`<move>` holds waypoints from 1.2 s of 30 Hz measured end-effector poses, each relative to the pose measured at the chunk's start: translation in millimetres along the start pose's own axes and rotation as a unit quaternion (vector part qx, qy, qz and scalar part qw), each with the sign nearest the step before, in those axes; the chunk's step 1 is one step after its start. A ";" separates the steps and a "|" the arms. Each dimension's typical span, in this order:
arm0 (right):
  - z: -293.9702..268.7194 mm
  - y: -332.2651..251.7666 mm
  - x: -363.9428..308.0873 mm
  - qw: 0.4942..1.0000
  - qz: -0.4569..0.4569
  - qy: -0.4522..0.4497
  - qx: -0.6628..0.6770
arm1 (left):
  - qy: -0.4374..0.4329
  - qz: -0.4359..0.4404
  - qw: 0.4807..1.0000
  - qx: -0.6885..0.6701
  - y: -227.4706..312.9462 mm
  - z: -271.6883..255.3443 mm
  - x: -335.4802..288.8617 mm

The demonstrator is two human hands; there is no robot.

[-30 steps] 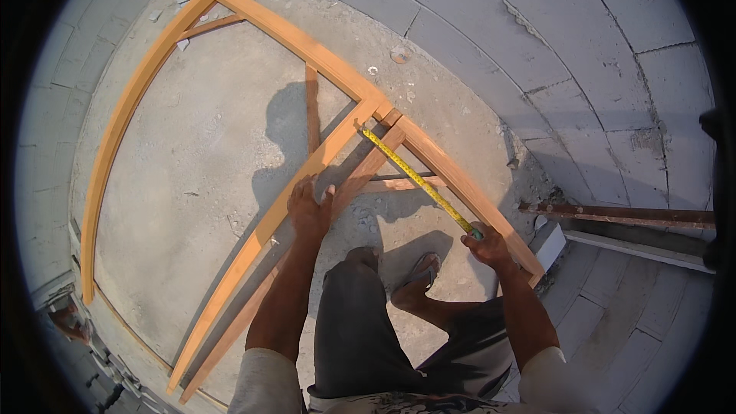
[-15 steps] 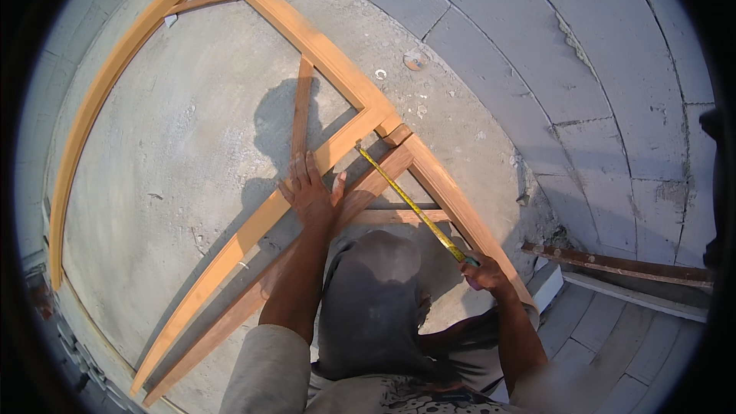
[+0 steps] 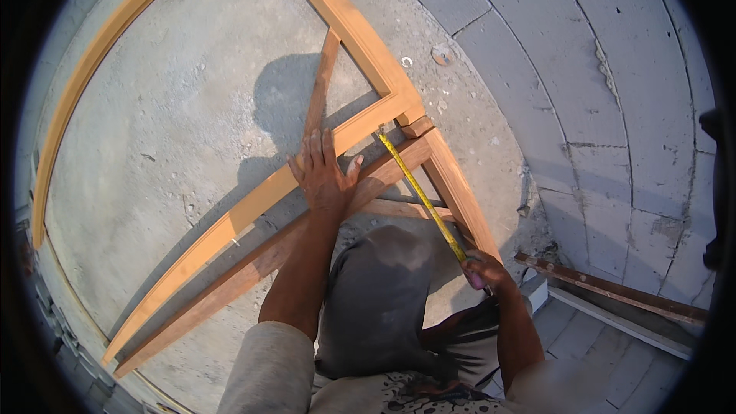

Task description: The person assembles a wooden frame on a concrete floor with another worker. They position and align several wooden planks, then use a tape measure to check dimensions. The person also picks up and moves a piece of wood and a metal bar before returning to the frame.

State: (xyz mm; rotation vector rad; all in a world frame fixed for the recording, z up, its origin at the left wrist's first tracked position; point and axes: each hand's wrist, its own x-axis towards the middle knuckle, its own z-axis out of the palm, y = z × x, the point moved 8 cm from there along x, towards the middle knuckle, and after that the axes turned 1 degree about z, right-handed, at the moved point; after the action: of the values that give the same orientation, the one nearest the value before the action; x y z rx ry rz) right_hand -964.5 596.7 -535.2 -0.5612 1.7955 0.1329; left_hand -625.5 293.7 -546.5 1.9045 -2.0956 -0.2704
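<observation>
My left hand (image 3: 325, 178) lies with its fingers spread across the lower bar of a light wooden frame (image 3: 238, 220). In my right hand (image 3: 487, 268) is a tape measure (image 3: 477, 279), its case mostly hidden by my fingers. Its yellow blade (image 3: 420, 193) is pulled out and slants up to the left. The blade's end meets the edge of the light frame near its corner and crosses the reddish bar of a second wooden frame (image 3: 264, 257). A small wood block (image 3: 418, 126) sits between the two frames at their right ends.
Both frames lie on a rough concrete floor (image 3: 176, 119). Thin wooden braces (image 3: 323, 80) span their corners. A grey block wall (image 3: 529, 46) runs along the right. At lower right are a long brown strip (image 3: 606, 285) and a white bar (image 3: 621, 323). My bent knee (image 3: 383, 268) is close to the frames.
The view has shifted, so the frames appear higher and turned slightly. My left hand still rests on the light bar, and the tape blade still spans from its edge to my right hand.
</observation>
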 end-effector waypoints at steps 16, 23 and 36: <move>-8.2 10.4 7.4 0.999 -0.004 0.050 -0.002 | -0.034 -0.006 0.999 -0.028 -0.9 4.8 1.0; -4.6 19.9 17.4 0.999 0.003 0.036 0.003 | -0.039 -0.013 0.999 -0.025 0.8 2.2 1.2; -20.4 -3.5 -8.7 0.993 -0.029 0.063 0.090 | -0.014 -0.018 1.000 0.001 1.7 -0.3 1.3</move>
State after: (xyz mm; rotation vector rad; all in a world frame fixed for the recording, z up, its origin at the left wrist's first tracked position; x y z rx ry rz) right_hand -979.1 588.6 -520.3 -0.5003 1.8885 -0.1070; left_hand -627.1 292.6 -545.5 1.9525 -2.0827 -0.3044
